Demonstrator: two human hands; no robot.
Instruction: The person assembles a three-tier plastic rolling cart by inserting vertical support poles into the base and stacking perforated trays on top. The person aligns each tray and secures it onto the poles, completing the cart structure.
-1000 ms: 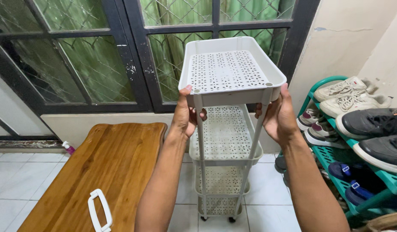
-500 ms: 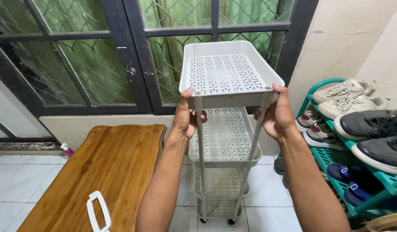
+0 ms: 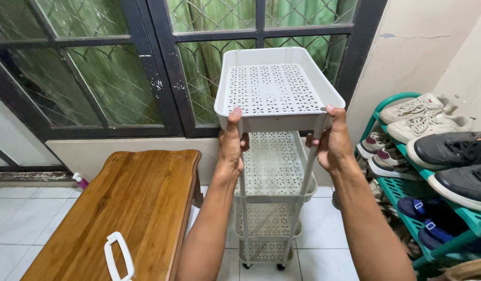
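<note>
Top tray (image 3: 274,88) slightly nearer, hands (image 3: 231,145) gripping its front corners.

Tiered trolley (image 3: 274,171) stands before the window (image 3: 199,62), table (image 3: 131,208) to its left, shoe rack (image 3: 433,208) to its right.

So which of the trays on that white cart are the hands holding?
The top tray. The left hand and right hand grip its front corners; the lower trays beneath it go untouched.
</note>
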